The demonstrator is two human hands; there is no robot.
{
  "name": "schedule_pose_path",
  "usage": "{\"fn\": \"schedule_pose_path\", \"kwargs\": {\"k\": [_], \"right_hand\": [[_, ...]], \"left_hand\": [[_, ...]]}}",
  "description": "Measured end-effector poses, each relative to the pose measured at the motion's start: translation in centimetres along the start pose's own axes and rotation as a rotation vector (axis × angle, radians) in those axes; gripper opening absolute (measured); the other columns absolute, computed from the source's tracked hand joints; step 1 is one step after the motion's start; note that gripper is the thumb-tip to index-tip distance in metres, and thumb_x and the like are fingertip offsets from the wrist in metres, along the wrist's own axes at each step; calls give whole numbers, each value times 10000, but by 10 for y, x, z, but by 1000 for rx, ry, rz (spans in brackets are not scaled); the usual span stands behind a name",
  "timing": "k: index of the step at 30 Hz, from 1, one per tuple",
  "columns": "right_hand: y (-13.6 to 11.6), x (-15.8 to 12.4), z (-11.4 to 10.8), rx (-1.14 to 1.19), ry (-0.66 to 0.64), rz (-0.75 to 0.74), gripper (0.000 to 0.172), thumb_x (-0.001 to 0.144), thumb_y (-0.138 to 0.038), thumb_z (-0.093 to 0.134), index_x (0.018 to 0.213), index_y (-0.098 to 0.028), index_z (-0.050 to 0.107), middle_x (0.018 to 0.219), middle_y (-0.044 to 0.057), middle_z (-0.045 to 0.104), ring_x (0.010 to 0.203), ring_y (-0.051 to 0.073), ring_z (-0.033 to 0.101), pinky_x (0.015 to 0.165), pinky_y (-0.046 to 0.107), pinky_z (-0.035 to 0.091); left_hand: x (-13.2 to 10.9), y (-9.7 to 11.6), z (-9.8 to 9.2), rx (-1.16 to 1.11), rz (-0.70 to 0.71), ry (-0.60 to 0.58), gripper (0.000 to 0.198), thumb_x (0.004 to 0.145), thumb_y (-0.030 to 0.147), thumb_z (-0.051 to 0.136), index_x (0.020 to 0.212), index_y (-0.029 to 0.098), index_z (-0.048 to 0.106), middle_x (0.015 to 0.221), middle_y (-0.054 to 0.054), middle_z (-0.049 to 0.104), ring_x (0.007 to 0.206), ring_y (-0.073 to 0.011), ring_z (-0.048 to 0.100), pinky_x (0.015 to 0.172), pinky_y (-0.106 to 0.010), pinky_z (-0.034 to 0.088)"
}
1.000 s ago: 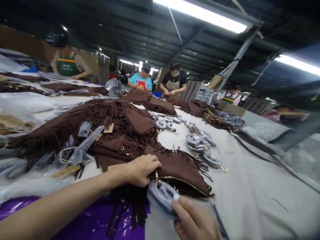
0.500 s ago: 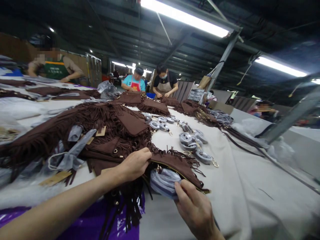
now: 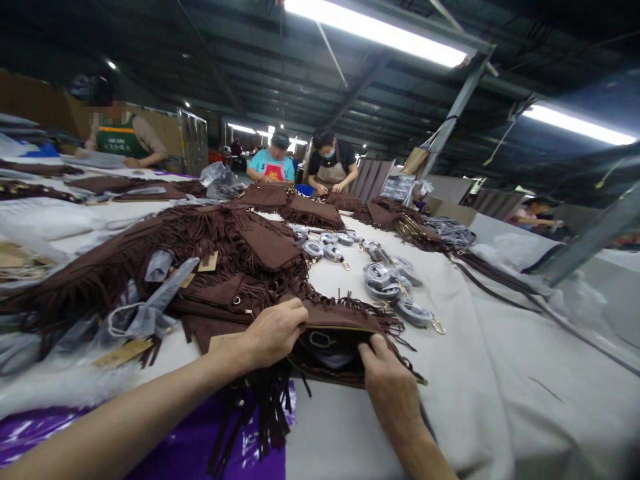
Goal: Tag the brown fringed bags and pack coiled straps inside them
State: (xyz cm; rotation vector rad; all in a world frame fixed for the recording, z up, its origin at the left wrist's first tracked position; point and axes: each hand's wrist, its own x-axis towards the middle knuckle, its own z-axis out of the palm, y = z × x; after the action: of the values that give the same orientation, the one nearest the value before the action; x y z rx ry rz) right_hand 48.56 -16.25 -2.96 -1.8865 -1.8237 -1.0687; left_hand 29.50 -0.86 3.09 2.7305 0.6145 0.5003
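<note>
A dark brown fringed bag [image 3: 345, 317] lies at the table's front with its zipped mouth gaping toward me. My left hand [image 3: 278, 332] pinches the left end of the mouth. At the right part of the opening is my right hand [image 3: 390, 373], its fingers curled over the edge and their tips partly hidden. Inside the dark opening a plastic-wrapped strap [image 3: 336, 360] shows dimly, with a metal clasp [image 3: 321, 340] above it. Beyond the bag, several coiled straps in clear wrap [image 3: 383, 280] lie on the white table cover.
A heap of brown fringed bags [image 3: 265, 240] with paper tags spreads left of my hands. Purple plastic [image 3: 200, 440] lies at the front edge. Co-workers [image 3: 333, 163] stand across the table. A metal post [image 3: 595, 230] rises at the right.
The wrapped strap, held in my right hand at the bag's mouth, is now inside the bag. My right hand has moved up to the opening's edge; my left hand keeps its hold.
</note>
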Motion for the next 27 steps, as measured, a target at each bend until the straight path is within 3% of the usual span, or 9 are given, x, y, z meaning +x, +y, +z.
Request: {"fn": "schedule_pose_path", "kwargs": {"k": [2,5,9,11,13,16,21,24,27], "right_hand": [[3,2,-6,7,-62,2,328,836,23,406,869,-193,651,812,89,669,618,189,630,518,243,493],[19,-2,-22,253,-105,-86,327,882,-32,419,1041,-197,652,843,60,689,712,181,666,643,250,529],[76,-25,-30,338,-88,238,408,862,-68,358,1140,-189,630,1076,92,699,1008,237,664,880,383,547],[102,-42,-23,458,-256,199,462,830,-59,328,1150,-196,631,1100,78,706,1044,218,660,927,389,543],[117,-57,-14,587,-401,130,478,837,-77,337,1219,-194,598,1134,81,705,1061,206,658,931,378,547],[116,-69,-7,605,-395,149,424,859,-152,386,1233,-177,583,1115,122,709,1022,256,675,877,433,565],[88,-58,-40,797,-443,297,206,909,-274,496,1093,-217,569,728,9,663,635,198,668,591,299,572],[65,-47,-64,1012,-496,411,108,923,-319,518,991,-236,530,648,-44,573,540,145,589,503,224,514],[44,-42,-72,1098,-436,520,146,888,-370,572,855,-244,504,591,-62,548,491,136,564,462,209,473]], "left_hand": [[-4,2,0,54,39,-30,171,905,95,416,835,178,548,957,-45,576,837,-169,564,751,-273,473],[-14,5,0,149,221,-47,316,850,23,425,1063,192,587,1174,-80,580,1022,-205,551,882,-317,458],[-22,16,12,265,564,-56,413,885,81,469,1281,185,517,1434,-88,469,1257,-255,433,1078,-401,305],[-20,27,25,305,617,-44,290,931,159,476,1210,157,552,1394,-97,505,1223,-257,456,1059,-403,311],[-11,40,39,322,553,-31,172,947,242,499,1063,150,586,1251,-107,583,1098,-254,517,951,-392,384],[9,59,55,315,341,-8,123,955,265,492,936,161,554,1000,-88,620,904,-236,547,782,-369,419],[31,66,61,344,200,-33,170,972,149,367,944,151,534,934,-105,603,860,-249,553,739,-388,420],[22,66,54,330,155,-70,127,927,114,415,944,147,536,966,-117,608,873,-254,556,738,-391,430],[0,78,40,199,144,-47,125,841,127,525,962,159,526,1012,-100,609,916,-241,556,773,-366,448]]}}
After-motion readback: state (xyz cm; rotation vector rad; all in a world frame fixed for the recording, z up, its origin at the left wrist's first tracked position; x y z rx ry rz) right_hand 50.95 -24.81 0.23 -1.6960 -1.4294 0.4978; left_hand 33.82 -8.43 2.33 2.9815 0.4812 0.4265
